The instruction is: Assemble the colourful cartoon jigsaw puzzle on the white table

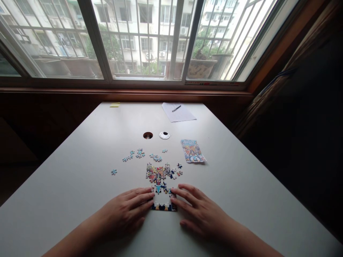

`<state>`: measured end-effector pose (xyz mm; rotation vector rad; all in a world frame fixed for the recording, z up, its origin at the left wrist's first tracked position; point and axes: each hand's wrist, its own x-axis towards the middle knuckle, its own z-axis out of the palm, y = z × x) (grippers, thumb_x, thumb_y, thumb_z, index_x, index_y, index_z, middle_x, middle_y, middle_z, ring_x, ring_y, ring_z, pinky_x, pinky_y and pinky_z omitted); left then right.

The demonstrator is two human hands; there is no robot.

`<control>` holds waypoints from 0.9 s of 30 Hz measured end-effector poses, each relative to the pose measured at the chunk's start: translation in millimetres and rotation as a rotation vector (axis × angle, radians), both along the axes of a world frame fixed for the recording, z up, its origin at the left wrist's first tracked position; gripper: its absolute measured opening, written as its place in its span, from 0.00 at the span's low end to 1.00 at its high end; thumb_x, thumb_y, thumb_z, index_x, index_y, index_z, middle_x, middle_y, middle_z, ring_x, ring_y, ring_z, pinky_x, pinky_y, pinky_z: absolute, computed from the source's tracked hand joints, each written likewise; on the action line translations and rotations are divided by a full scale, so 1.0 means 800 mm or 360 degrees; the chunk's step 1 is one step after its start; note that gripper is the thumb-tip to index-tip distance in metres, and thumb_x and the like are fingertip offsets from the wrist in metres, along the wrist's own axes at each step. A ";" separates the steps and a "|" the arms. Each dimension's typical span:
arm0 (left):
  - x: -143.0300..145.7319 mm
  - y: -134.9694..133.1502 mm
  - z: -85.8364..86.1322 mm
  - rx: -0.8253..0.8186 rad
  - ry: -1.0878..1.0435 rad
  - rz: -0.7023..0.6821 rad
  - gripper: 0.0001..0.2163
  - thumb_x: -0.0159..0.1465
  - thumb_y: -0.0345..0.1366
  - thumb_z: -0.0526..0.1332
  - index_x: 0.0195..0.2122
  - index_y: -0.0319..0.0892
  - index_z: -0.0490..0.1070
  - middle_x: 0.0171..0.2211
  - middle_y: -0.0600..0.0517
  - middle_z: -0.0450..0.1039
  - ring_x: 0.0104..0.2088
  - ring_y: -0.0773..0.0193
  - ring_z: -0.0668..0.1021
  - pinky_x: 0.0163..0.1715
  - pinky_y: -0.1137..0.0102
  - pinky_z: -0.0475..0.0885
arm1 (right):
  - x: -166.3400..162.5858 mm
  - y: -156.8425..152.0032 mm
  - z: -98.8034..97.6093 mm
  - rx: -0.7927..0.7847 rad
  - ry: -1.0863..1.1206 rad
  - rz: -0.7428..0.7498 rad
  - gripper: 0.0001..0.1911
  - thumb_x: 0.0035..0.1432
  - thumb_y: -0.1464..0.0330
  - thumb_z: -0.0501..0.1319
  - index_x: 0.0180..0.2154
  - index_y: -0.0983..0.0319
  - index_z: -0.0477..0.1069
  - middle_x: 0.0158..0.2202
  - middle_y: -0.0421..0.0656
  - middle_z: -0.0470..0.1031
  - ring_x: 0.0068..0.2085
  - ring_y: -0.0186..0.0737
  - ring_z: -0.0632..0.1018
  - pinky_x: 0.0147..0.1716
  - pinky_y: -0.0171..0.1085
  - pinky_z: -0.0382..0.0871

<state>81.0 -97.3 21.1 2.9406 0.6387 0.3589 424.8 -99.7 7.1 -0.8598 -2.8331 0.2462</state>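
A partly assembled jigsaw puzzle [160,185] lies on the white table [80,178] in front of me. My left hand [125,212] rests flat on the table, fingers stretched out, with its fingertips touching the puzzle's lower left edge. My right hand [199,210] lies flat too, fingers spread, touching the lower right edge. Neither hand holds a piece. Several loose puzzle pieces [139,154] lie scattered just beyond the assembled part, and one single piece [114,172] sits off to the left.
A colourful reference picture card [193,150] lies right of the puzzle. Further back are a cable hole [148,135], its round cap [164,135], a sheet of paper [179,112] with a pen [176,108], and a yellow sticky note [114,105]. A window runs behind the table.
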 end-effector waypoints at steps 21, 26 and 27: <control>-0.007 -0.028 -0.002 0.0071 -0.0013 0.0074 0.22 0.69 0.27 0.57 0.64 0.38 0.64 0.63 0.44 0.68 0.67 0.54 0.65 0.65 0.59 0.69 | -0.008 -0.006 0.004 -0.0036 -0.0033 0.0038 0.31 0.69 0.53 0.54 0.69 0.54 0.57 0.71 0.41 0.56 0.69 0.53 0.57 0.67 0.54 0.57; -0.006 -0.030 0.000 0.0092 0.0025 0.0065 0.21 0.69 0.27 0.57 0.63 0.37 0.65 0.63 0.44 0.68 0.68 0.54 0.63 0.65 0.60 0.69 | -0.008 -0.006 0.006 0.0000 -0.0075 0.0050 0.31 0.69 0.53 0.54 0.69 0.54 0.57 0.71 0.41 0.57 0.69 0.53 0.57 0.66 0.54 0.60; -0.007 -0.029 0.000 0.0090 0.0012 0.0064 0.21 0.69 0.27 0.57 0.63 0.37 0.65 0.63 0.44 0.68 0.68 0.54 0.63 0.65 0.61 0.69 | -0.008 -0.004 0.007 0.0017 -0.0072 0.0051 0.31 0.69 0.54 0.54 0.69 0.54 0.57 0.71 0.40 0.57 0.69 0.52 0.58 0.66 0.54 0.61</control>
